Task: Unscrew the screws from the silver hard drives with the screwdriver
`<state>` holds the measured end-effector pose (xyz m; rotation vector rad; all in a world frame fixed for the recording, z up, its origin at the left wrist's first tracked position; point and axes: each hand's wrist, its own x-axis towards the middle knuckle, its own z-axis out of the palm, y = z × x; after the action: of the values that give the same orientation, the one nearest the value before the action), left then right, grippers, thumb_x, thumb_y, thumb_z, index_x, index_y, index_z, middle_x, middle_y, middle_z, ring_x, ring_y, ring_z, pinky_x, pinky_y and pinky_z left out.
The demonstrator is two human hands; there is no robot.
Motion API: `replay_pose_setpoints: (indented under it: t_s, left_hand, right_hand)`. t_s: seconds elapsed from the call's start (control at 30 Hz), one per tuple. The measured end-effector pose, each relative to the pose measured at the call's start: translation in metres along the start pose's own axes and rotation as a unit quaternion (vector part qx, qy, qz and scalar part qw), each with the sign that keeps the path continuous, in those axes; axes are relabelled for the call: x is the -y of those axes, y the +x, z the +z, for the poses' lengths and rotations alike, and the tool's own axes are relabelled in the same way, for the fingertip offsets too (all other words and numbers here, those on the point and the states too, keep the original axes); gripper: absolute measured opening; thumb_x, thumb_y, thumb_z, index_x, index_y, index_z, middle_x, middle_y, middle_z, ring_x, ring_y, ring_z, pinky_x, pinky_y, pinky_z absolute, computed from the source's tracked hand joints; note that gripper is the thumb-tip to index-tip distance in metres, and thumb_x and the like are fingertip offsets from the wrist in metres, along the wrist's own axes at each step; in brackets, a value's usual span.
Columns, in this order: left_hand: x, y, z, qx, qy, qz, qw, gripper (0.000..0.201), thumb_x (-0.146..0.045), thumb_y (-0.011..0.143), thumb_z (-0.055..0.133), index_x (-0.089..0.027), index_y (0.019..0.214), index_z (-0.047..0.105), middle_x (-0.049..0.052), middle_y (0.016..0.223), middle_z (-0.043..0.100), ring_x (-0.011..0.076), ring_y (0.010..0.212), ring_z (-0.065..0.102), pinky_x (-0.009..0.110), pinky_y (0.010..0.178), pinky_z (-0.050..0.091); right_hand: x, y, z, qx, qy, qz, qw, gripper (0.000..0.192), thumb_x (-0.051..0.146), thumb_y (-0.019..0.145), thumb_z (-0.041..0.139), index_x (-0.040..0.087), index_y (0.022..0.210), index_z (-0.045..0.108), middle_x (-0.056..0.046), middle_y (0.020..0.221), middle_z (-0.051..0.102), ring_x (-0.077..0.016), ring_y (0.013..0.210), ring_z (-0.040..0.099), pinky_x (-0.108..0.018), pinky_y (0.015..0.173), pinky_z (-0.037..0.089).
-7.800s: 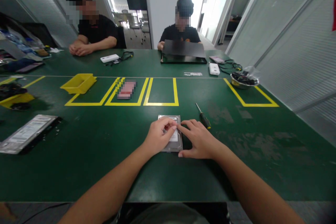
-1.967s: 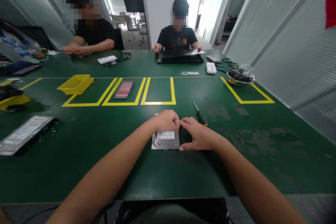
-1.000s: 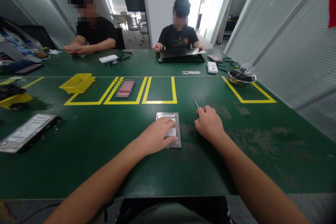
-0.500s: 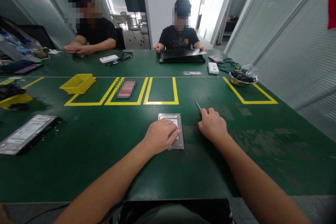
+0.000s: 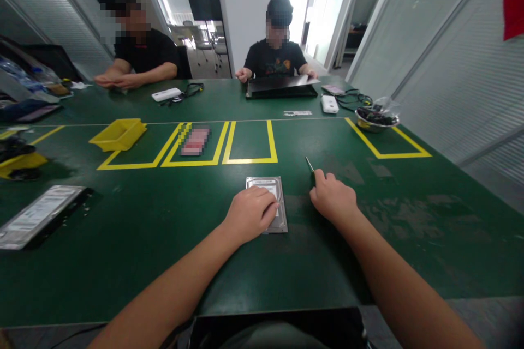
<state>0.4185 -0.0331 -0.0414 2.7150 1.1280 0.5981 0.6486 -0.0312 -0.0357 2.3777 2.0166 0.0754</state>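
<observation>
The hard drive (image 5: 280,220) lies flat on the green surface (image 5: 164,256), in front of the person, with its label side upward. The left hand (image 5: 254,210) is placed over it, with the fingers bent and the thumb near the right side of the label. This hand covers a big part of the drive, so I cannot tell whether it grips the drive or only rests on it. To the right, apart from the drive, the right hand (image 5: 333,196) is closed around the handle of the screwdriver (image 5: 310,164). The handle is mostly hidden, and the thin metal shaft points away from the person, a little to the left.

Beyond the drive there are outlines of yellow tape (image 5: 250,161). A pink item (image 5: 195,141), which is blurred, lies inside one of them, and a yellow bin (image 5: 118,133) stands partly over the next one to the left. On the far left lies a silver case (image 5: 43,212) with a white label. On the right side, a metal bowl (image 5: 374,127) contains dark things. At the opposite edge, one person (image 5: 274,57) holds a sheet above a black panel (image 5: 282,92), and another person (image 5: 143,57) sits with both hands close together.
</observation>
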Motion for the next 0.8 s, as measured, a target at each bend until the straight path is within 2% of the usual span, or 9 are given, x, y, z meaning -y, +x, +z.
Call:
replay_pose_setpoints:
  t_s: [0.13, 0.33, 0.43, 0.53, 0.6, 0.73, 0.8]
  left_hand:
    - [0.0, -0.002, 0.0, -0.004, -0.014, 0.001, 1.0, 0.024, -0.03, 0.098, 0.046, -0.019, 0.091, 0.066, 0.005, 0.091, 0.07, 0.0208, 0.09, 0.062, 0.035, 0.084, 0.046]
    - [-0.001, -0.003, -0.001, -0.005, -0.022, 0.004, 1.0, 0.026, -0.031, 0.099, 0.044, -0.018, 0.091, 0.066, 0.005, 0.092, 0.069, 0.0208, 0.091, 0.062, 0.035, 0.086, 0.045]
    - [-0.002, -0.003, -0.001, -0.006, -0.023, 0.003, 1.0, 0.027, -0.032, 0.099, 0.044, -0.018, 0.093, 0.066, 0.006, 0.094, 0.068, 0.0211, 0.092, 0.061, 0.035, 0.087, 0.045]
    - [-0.003, -0.004, -0.001, -0.001, -0.019, 0.003, 1.0, 0.028, -0.033, 0.1, 0.043, -0.018, 0.094, 0.066, 0.007, 0.094, 0.068, 0.0213, 0.093, 0.061, 0.035, 0.087, 0.045]
    - [-0.003, -0.004, -0.001, 0.002, -0.016, 0.002, 1.0, 0.029, -0.034, 0.1, 0.042, -0.018, 0.093, 0.066, 0.007, 0.093, 0.068, 0.0214, 0.093, 0.061, 0.035, 0.086, 0.045]
    - [-0.003, -0.003, -0.002, 0.004, -0.011, -0.003, 1.0, 0.03, -0.035, 0.1, 0.042, -0.018, 0.092, 0.066, 0.006, 0.092, 0.067, 0.0215, 0.091, 0.061, 0.035, 0.085, 0.045]
    - [-0.003, -0.003, -0.002, 0.002, -0.011, -0.002, 1.0, 0.031, -0.034, 0.1, 0.042, -0.018, 0.092, 0.066, 0.006, 0.092, 0.067, 0.0214, 0.091, 0.061, 0.035, 0.085, 0.045]
  right_hand:
    - [-0.002, 0.0, -0.001, -0.013, 0.022, 0.001, 1.0, 0.026, 0.029, 0.094, 0.04, 0.017, 0.114, 0.051, -0.013, 0.097, 0.062, -0.0285, 0.081, 0.067, -0.035, 0.065, 0.046]
    - [-0.008, 0.001, -0.006, -0.095, 0.083, -0.005, 0.992, 0.024, 0.031, 0.094, 0.04, 0.017, 0.108, 0.052, -0.014, 0.101, 0.061, -0.027, 0.083, 0.063, -0.033, 0.065, 0.042]
    - [-0.013, 0.004, -0.008, -0.137, 0.14, -0.022, 0.98, 0.023, 0.033, 0.094, 0.042, 0.018, 0.107, 0.054, -0.012, 0.1, 0.062, -0.0253, 0.086, 0.061, -0.033, 0.07, 0.043]
    - [-0.019, 0.01, -0.009, -0.185, 0.207, -0.044, 0.96, 0.023, 0.034, 0.093, 0.045, 0.017, 0.103, 0.057, -0.01, 0.097, 0.063, -0.0233, 0.089, 0.059, -0.033, 0.077, 0.044]
    - [-0.023, 0.012, -0.011, -0.218, 0.252, -0.049, 0.942, 0.025, 0.037, 0.093, 0.047, 0.017, 0.101, 0.059, -0.008, 0.09, 0.064, -0.0208, 0.084, 0.059, -0.032, 0.078, 0.045]
    - [-0.023, 0.012, -0.019, -0.261, 0.338, -0.042, 0.903, 0.034, 0.046, 0.093, 0.048, 0.016, 0.103, 0.062, -0.004, 0.078, 0.062, -0.0156, 0.065, 0.057, -0.029, 0.064, 0.047]
    - [-0.02, 0.011, -0.027, -0.277, 0.418, -0.048, 0.864, 0.033, 0.045, 0.09, 0.055, 0.015, 0.101, 0.063, -0.003, 0.077, 0.063, -0.0142, 0.062, 0.057, -0.027, 0.058, 0.046]
